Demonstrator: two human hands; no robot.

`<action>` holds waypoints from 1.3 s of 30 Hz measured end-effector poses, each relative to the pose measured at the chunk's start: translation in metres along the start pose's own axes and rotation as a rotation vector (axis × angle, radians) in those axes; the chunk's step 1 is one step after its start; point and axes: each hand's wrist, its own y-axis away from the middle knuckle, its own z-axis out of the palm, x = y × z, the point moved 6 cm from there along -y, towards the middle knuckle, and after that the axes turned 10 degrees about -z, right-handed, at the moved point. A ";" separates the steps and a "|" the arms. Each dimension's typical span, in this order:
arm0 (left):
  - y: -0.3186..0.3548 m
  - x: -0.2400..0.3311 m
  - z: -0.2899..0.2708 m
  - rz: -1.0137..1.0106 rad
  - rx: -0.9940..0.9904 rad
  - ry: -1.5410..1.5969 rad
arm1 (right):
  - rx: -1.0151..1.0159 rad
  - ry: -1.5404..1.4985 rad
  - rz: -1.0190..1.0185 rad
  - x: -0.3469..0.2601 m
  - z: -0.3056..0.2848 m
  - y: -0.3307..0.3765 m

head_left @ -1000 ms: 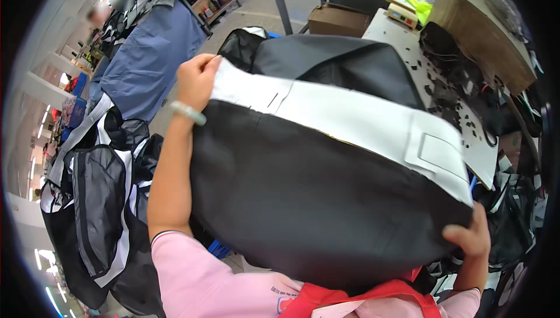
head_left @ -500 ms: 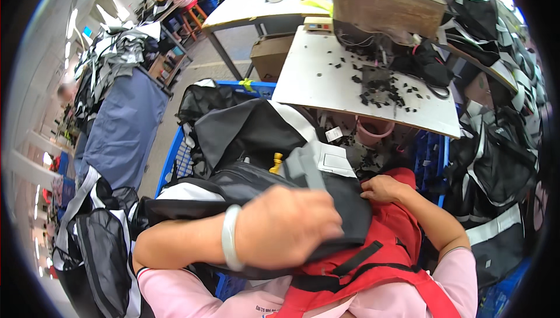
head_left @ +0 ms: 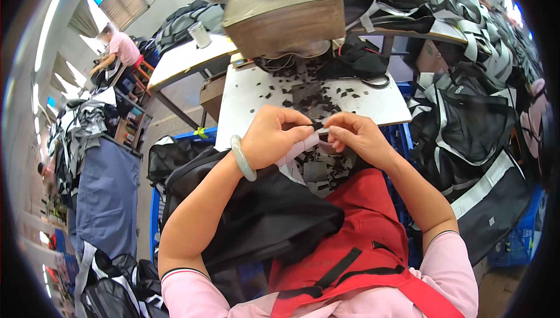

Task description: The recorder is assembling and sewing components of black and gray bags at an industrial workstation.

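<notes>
In front of my chest, above the near edge of a white-topped table, both hands meet. The fingers of my left hand (head_left: pixel 273 138), with a pale bangle on its wrist, are pinched at one end of a small black piece (head_left: pixel 317 126). At its other end, the fingertips of my right hand (head_left: pixel 360 137) are closed too. Just below the fingers hangs a light grey-white strip (head_left: pixel 298 150); whether it joins the black piece is hidden. A black fabric bag (head_left: pixel 262 213) lies across my lap, under my left forearm, partly over my red apron (head_left: pixel 367 219).
A machine with a box-shaped beige head (head_left: pixel 284 19) stands over the white table (head_left: pixel 233 99), which is strewn with black scraps. A pink bucket (head_left: pixel 332 145) sits below. Blue crates (head_left: pixel 154 210) and piled black-and-white bags (head_left: pixel 475 125) flank me. Another person (head_left: pixel 123 50) sits far left.
Both hands have lifted and come together ahead of me, around the small black piece. The black bag now lies with plain fabric upward, and the view has swung right.
</notes>
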 end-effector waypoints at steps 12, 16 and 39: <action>-0.070 -0.036 -0.005 -0.115 -0.010 0.006 | 0.075 -0.156 -0.044 0.024 -0.019 -0.050; -0.101 -0.057 -0.016 -0.215 0.005 0.065 | 0.117 -0.169 -0.037 0.053 -0.027 -0.077; -0.155 -0.086 -0.042 -0.206 0.028 0.152 | 0.220 -0.602 -0.013 0.110 -0.025 -0.128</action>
